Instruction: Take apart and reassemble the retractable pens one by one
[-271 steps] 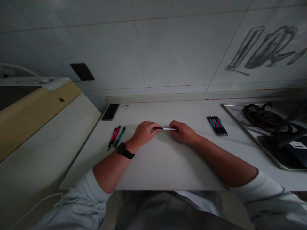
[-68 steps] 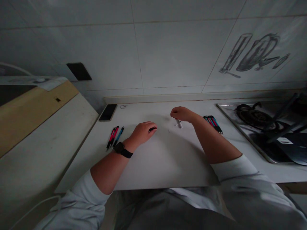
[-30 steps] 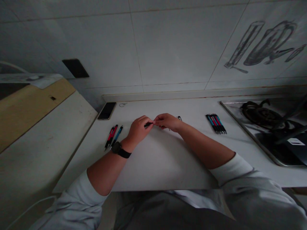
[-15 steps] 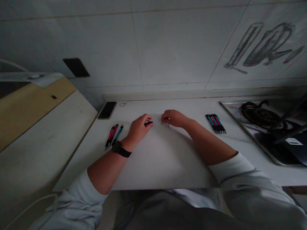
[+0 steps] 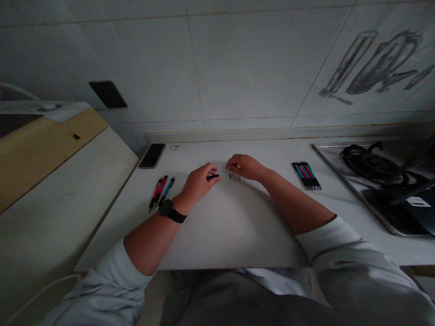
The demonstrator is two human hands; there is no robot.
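My left hand (image 5: 197,183) pinches a short black pen part (image 5: 212,176) between thumb and fingers, roughly level above the white counter. My right hand (image 5: 247,166) is just across from it, with fingers curled down and their tips close together; whatever they hold, if anything, is hidden. Beside its fingertips a tiny dark piece (image 5: 230,176) shows on the counter. A thin pale rod (image 5: 241,180), perhaps a pen refill, pokes out below the right palm; whether it is held or lying, I cannot tell.
Red and blue pens (image 5: 161,191) lie by my left wrist. A row of several pens (image 5: 306,175) lies to the right, near a gas stove (image 5: 374,181). A phone (image 5: 152,155) and a small ring (image 5: 173,147) are at the back left.
The tiny dark piece, earlier at my right fingertips, now shows apart from them. My right hand has shifted slightly left; my left hand has moved a little right and nearer with the pen part.
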